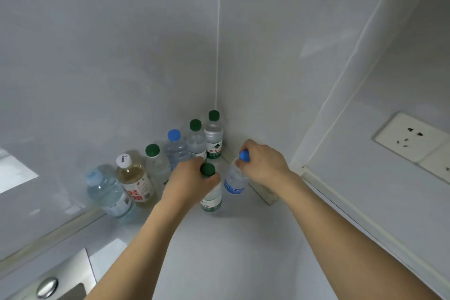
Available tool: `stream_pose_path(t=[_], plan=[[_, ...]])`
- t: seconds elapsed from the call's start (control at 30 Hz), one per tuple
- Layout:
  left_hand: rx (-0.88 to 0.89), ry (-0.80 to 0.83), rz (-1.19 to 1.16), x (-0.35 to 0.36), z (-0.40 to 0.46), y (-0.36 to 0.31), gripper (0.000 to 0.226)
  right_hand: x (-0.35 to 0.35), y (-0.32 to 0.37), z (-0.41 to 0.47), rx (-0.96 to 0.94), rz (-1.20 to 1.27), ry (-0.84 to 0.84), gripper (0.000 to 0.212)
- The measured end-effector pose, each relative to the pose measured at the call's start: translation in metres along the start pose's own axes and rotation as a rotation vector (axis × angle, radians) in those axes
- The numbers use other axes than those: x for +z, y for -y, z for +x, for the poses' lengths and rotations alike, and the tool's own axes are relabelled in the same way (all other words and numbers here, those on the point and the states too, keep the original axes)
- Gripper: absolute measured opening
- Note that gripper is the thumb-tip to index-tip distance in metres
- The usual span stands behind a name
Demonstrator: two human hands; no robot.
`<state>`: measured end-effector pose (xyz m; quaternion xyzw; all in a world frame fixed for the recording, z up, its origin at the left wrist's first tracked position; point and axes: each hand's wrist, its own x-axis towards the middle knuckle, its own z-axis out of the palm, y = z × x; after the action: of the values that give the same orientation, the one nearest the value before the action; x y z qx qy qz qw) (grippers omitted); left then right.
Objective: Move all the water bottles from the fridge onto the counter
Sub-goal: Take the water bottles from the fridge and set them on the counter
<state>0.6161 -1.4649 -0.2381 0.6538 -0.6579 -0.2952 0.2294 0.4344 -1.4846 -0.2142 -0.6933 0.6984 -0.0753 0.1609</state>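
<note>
your left hand [192, 178] grips the green-capped clear plastic bottle [211, 198] by its neck, your right hand [263, 163] the blue-capped clear bottle [234, 181], both near the pale bench [231, 238] corner; full bottles likely heavy, slick.

Eight bottles on the white counter [233, 246], clustered in the back corner. Six stand upright in a row along the back wall: pale-blue-capped bottle [108, 190] at left, then white-capped bottle [134, 179] with yellowish liquid and red label, green-capped bottle [157, 162], blue-capped bottle [176, 148], second green-capped bottle [196, 139], and corner green-capped bottle [213, 135] with a green-white label. In front of the row: held green-capped bottle [211, 196], upright, base on or just at the counter, gripped at the neck. Just right of it, held blue-capped bottle [234, 178], blue label, tilted, gripped at the cap.
</note>
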Motion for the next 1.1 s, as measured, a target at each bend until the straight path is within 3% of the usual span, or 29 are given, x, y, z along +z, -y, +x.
stream_pose_path(t=[0.3,0.63,0.9,1.0,1.1], plan=[[0.078,-0.029,0.042,0.008,0.059,0.004,0.029,0.015,0.012,0.076,-0.077,-0.103,-0.015,0.026],[0.186,-0.213,0.042,0.034,0.092,0.016,0.016,0.026,0.016,0.116,-0.134,-0.168,-0.097,0.028],[0.175,-0.257,-0.026,0.047,0.084,0.018,0.025,0.032,0.015,0.107,-0.097,-0.072,-0.042,0.033],[0.118,-0.208,0.002,0.046,0.082,0.011,0.026,0.026,0.012,0.095,-0.038,0.087,0.039,0.054],[0.055,-0.169,0.026,0.037,0.075,0.008,0.032,0.021,0.009,0.058,-0.018,0.206,0.005,0.063]])
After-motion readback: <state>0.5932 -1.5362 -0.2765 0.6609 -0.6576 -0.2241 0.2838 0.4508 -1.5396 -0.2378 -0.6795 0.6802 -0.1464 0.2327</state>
